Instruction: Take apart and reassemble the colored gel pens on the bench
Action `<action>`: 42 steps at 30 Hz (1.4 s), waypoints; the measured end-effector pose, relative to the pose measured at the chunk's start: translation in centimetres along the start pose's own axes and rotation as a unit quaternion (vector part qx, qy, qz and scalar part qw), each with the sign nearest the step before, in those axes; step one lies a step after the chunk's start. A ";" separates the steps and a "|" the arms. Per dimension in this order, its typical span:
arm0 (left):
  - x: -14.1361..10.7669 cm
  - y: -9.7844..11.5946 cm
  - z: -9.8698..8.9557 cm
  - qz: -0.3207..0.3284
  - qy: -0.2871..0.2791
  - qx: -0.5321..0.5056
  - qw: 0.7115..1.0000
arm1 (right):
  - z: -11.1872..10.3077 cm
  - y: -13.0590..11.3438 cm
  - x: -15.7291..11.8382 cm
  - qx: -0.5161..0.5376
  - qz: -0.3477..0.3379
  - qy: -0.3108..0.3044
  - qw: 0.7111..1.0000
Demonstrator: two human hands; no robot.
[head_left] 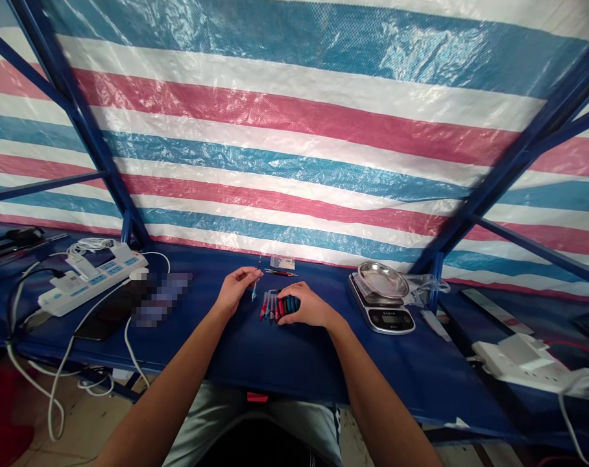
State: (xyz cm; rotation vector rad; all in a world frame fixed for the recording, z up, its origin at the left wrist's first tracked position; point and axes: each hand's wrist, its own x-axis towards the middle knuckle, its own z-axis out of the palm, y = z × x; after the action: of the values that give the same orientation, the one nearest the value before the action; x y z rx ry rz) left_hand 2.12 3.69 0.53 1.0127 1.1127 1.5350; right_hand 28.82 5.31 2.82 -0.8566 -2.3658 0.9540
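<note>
My left hand is closed in a pinch on a slim pen piece, which has a clear body and a blue end. A thin dark tip of it sticks up past the fingers. To its right, several clear pen barrels with red or blue ends lie side by side on the blue table. My right hand curls round a row of short red and dark teal pen parts beside those barrels. Its fingers partly hide them. Beyond both hands lies a red and black pen.
Behind that pen is a small clear bag. A digital scale with a metal dish stands right. White power strips and cables lie left, near a dark phone. Blue frame bars and a striped sheet rise behind.
</note>
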 end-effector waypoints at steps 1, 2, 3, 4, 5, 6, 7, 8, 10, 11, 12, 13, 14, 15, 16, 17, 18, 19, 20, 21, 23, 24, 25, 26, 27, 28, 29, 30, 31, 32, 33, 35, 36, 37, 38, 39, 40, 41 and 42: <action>0.0 0.0 0.0 0.000 0.000 0.001 1.000 | 0.0 0.0 0.0 -0.001 0.001 -0.001 1.000; 0.1 -0.1 0.0 0.000 0.002 0.000 1.000 | 0.1 0.0 0.0 -0.003 0.001 -0.001 1.000; 0.1 -0.1 0.0 0.000 0.003 -0.002 1.000 | 0.1 0.0 0.0 -0.004 0.000 0.000 1.000; 0.1 -0.1 0.0 -0.001 0.004 -0.003 1.000 | 0.1 0.0 0.1 -0.005 -0.001 0.000 1.000; 0.0 -0.1 0.0 -0.002 0.005 -0.002 1.000 | 0.1 0.0 0.1 -0.005 -0.001 -0.001 1.000; 0.0 0.0 0.0 -0.002 0.005 -0.001 1.000 | 0.1 0.0 0.1 -0.006 -0.001 -0.003 1.000; 0.0 0.0 0.0 -0.002 0.005 0.000 1.000 | 0.0 -0.1 0.0 -0.008 0.000 -0.006 1.000; 0.0 0.0 0.0 -0.003 0.005 0.001 1.000 | -0.1 -0.1 0.0 -0.011 0.002 -0.008 1.000; -0.1 0.1 0.1 -0.004 0.008 0.003 1.000 | -0.5 -0.2 -0.2 -0.018 0.009 -0.008 1.000; -0.1 0.1 0.1 -0.004 0.009 0.004 1.000 | -0.7 -0.2 -0.3 -0.022 0.012 -0.007 1.000; -0.1 0.1 0.2 -0.004 0.010 0.005 1.000 | -0.9 -0.1 -0.4 -0.026 0.016 -0.007 1.000; -0.1 0.1 0.2 -0.004 0.010 0.007 1.000 | -1.1 0.0 -0.5 -0.029 0.018 -0.008 0.999; -0.1 0.1 0.2 -0.005 0.009 0.009 1.000 | -1.2 0.1 -0.6 -0.031 0.019 -0.009 0.999; -0.1 0.1 0.2 -0.005 0.008 0.009 1.000 | -1.3 0.2 -0.6 -0.032 0.020 -0.011 0.999; -0.2 0.1 0.3 -0.006 0.007 0.009 1.000 | -1.4 0.3 -0.6 -0.032 0.019 -0.013 0.999; -0.2 0.1 0.3 -0.006 0.006 0.009 1.000 | -1.4 0.4 -0.6 -0.031 0.019 -0.014 0.999; -0.2 0.1 0.3 -0.006 0.004 0.009 1.000 | -1.3 0.5 -0.6 -0.030 0.017 -0.013 0.999; -0.2 0.0 0.3 -0.006 0.002 0.009 1.000 | -1.3 0.6 -0.6 -0.029 0.015 -0.012 0.999; -0.2 0.0 0.3 -0.005 0.001 0.011 1.000 | -1.3 0.6 -0.6 -0.029 0.014 -0.011 0.999; -0.2 0.0 0.3 -0.005 -0.001 0.013 1.000 | -1.2 0.7 -0.6 -0.028 0.013 -0.010 0.999; -0.2 0.0 0.3 -0.007 -0.001 0.014 1.000 | -1.2 0.6 -0.6 -0.028 0.013 -0.009 0.999; -0.2 0.0 0.3 -0.008 -0.001 0.014 1.000 | -1.2 0.6 -0.6 -0.027 0.013 -0.009 0.999; -0.2 0.0 0.3 -0.010 -0.001 0.014 1.000 | -1.2 0.6 -0.6 -0.028 0.013 -0.009 0.999; -0.2 0.0 0.3 -0.011 -0.002 0.015 1.000 | -1.2 0.6 -0.6 -0.028 0.012 -0.009 1.000; -0.2 0.0 0.3 -0.011 -0.003 0.015 1.000 | -1.2 0.6 -0.6 -0.028 0.012 -0.008 1.000; -0.2 0.1 0.3 -0.011 -0.005 0.016 1.000 | -1.2 0.6 -0.6 -0.028 0.011 -0.008 1.000; -0.2 0.1 0.3 -0.010 -0.006 0.016 1.000 | -1.2 0.6 -0.5 -0.027 0.012 -0.009 1.000; -0.3 0.1 0.3 -0.010 -0.008 0.015 1.000 | -1.2 0.6 -0.5 -0.026 0.013 -0.011 1.000; -0.3 0.1 0.4 -0.011 -0.009 0.013 1.000 | -1.2 0.5 -0.5 -0.025 0.015 -0.012 0.999; -0.3 0.1 0.4 -0.012 -0.010 0.010 1.000 | -1.2 0.5 -0.5 -0.024 0.017 -0.014 0.999; -0.3 0.1 0.4 -0.014 -0.011 0.006 1.000 | -1.2 0.5 -0.5 -0.023 0.018 -0.015 0.999; -0.3 0.1 0.4 -0.017 -0.015 0.003 1.000 | -1.2 0.4 -0.5 -0.021 0.018 -0.014 1.000; -0.3 0.0 0.4 -0.017 -0.017 0.003 1.000 | -1.3 0.4 -0.6 -0.020 0.017 -0.014 1.000; -0.2 0.0 0.3 -0.016 -0.019 0.005 1.000 | -1.4 0.4 -0.6 -0.016 0.017 -0.012 1.000; -0.2 0.0 0.3 -0.014 -0.021 0.010 1.000 | -1.5 0.4 -0.6 -0.010 0.018 -0.009 1.000; -0.2 0.0 0.2 -0.009 -0.023 0.019 1.000 | -1.6 0.3 -0.6 0.002 0.022 -0.001 1.000; -0.2 0.0 0.2 -0.001 -0.025 0.032 0.999 | -1.7 0.2 -0.6 0.022 0.029 0.009 0.999; -0.2 0.0 0.2 0.013 -0.028 0.052 0.998 | -1.8 0.1 -0.6 0.049 0.036 0.023 0.998; -0.3 0.1 0.2 0.033 -0.032 0.079 0.996 | -2.0 0.0 -0.6 0.086 0.041 0.040 0.995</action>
State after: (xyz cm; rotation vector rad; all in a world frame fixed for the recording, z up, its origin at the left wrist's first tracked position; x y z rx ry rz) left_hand 2.35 3.43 0.64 1.2080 1.1800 1.4729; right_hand 30.41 5.78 4.03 -0.9125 -2.1602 1.1169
